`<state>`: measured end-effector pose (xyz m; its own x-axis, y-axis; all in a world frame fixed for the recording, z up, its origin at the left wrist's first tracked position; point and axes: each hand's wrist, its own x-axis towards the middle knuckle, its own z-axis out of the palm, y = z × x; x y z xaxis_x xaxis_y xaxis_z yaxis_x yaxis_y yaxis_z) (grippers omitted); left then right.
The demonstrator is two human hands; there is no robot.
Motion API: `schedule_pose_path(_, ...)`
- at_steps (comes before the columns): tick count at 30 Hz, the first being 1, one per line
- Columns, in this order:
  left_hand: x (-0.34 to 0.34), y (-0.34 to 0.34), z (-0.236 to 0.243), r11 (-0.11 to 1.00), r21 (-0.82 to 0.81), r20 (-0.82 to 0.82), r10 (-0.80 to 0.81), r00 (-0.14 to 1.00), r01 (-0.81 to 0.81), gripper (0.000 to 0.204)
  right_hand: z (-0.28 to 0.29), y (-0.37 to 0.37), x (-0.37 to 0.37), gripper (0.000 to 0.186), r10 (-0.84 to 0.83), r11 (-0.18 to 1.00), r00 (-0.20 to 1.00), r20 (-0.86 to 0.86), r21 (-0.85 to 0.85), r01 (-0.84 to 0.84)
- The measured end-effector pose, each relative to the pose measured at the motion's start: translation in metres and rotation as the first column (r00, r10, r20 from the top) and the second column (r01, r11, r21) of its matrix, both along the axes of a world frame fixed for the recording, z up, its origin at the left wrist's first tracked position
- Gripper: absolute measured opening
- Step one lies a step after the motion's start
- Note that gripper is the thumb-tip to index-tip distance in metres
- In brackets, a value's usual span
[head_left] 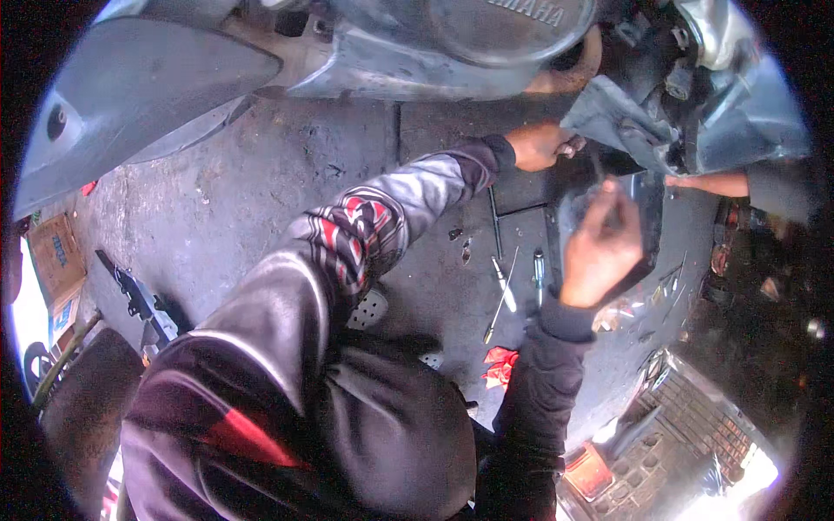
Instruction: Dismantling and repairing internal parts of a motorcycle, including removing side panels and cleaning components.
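Note:
My left hand [539,145] is closed beside the lower edge of a grey plastic panel [612,117] on the motorcycle [391,52], on something small I cannot make out. My right hand [601,247], blurred, is lower and nearer, fingers pinched over a dark tray-like piece [645,208]; what they hold is unclear. Left of it on the floor lie a screwdriver [539,269], a white-handled tool [506,291], a thin rod [501,295] and a black T-handle wrench [521,211].
Another person's arm [725,187] reaches in from the right. A red cloth [499,369] lies near my right sleeve. A cardboard box [52,243] and a black metal part [139,300] are at left; a toolbox [691,408] with an orange container [586,473] is at lower right.

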<state>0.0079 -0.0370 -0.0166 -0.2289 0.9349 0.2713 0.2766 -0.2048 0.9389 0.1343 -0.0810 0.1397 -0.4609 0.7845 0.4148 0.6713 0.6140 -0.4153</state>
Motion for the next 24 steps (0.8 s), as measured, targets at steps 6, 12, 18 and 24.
schedule_pose_path(6, -0.005, 0.005, -0.033, 0.996, 0.071, -0.085, -0.045, 0.995, 0.051, 0.03, -0.02, -0.028, -0.022, 0.02, 0.138, 0.978, 0.99, 0.032, 0.152, -0.141)
schedule_pose_path(12, 0.0, 0.019, -0.034, 1.0, 0.028, -0.096, -0.008, 0.995, 0.011, 0.03, -0.025, -0.022, -0.023, 0.023, 0.152, 0.982, 0.986, -0.068, 0.121, -0.143)
schedule_pose_path(18, 0.01, 0.008, -0.014, 0.976, 0.149, -0.229, 0.193, 0.954, -0.161, 0.024, 0.006, 0.029, 0.005, 0.03, 0.03, 0.984, 0.955, -0.296, -0.157, -0.08)
schedule_pose_path(24, 0.006, 0.026, -0.015, 0.97, 0.22, -0.119, 0.129, 0.984, -0.1, 0.025, 0.01, 0.037, 0.001, 0.035, 0.02, 0.998, 0.969, -0.244, -0.054, -0.034)
